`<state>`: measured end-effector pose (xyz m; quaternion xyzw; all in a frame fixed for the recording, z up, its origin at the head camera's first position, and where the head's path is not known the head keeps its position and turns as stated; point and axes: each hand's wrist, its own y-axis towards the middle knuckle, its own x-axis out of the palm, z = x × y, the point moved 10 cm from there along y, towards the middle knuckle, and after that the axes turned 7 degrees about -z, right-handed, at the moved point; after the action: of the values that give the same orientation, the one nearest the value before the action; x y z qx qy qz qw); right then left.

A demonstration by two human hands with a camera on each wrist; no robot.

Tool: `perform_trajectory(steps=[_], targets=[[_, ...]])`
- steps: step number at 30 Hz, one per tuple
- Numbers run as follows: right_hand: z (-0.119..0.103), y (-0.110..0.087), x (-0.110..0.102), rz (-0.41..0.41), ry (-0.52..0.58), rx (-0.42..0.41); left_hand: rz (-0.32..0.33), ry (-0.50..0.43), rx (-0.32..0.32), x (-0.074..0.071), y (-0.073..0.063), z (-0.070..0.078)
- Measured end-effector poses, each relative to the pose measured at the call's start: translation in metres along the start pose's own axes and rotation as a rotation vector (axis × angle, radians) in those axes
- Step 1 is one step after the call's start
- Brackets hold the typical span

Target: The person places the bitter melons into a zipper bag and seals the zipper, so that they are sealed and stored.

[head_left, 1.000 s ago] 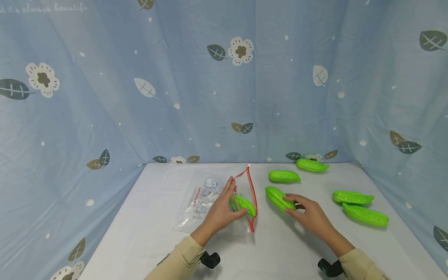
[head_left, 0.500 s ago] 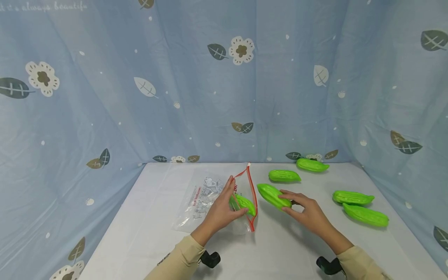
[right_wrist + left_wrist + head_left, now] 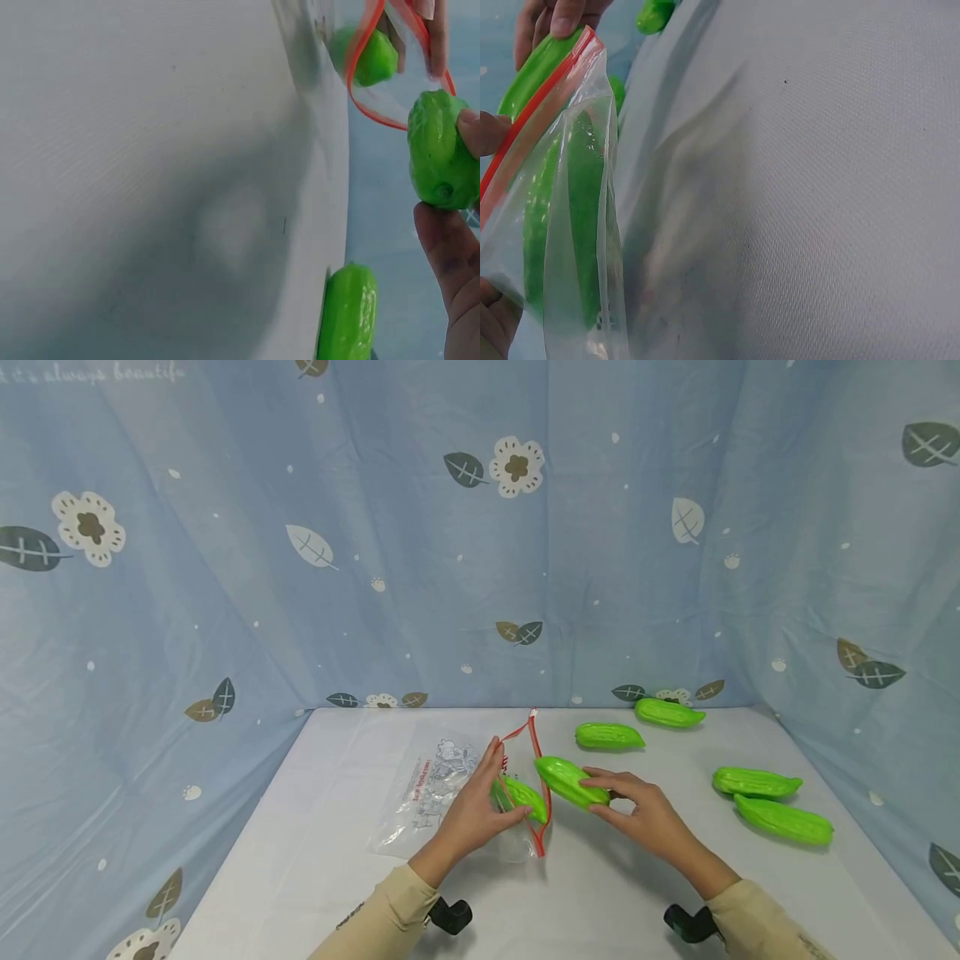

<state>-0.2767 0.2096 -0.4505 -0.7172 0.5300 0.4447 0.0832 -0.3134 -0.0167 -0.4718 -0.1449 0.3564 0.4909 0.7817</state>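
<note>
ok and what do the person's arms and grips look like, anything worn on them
The left beige fabric sleeve carries a dark marking, too small to read; the right beige fabric sleeve has a fainter one. A black, rounded fitting shows beside each. The left grip and right grip wear no gloves.

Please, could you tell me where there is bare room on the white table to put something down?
The white table is bare left of the clear bag, and near the middle, between the two sleeves. A smaller gap separates the far green pair from the right green pair. Crowded: the bag's open end, where left hand and right hand come close.
</note>
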Motion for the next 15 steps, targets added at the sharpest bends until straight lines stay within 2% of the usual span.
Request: perform_trajectory(steps=[15], targets=[[-0.003,0.019,0.016,-0.055,0.011,0.038,0.000,0.017,0.021,0.001,0.000,0.003]])
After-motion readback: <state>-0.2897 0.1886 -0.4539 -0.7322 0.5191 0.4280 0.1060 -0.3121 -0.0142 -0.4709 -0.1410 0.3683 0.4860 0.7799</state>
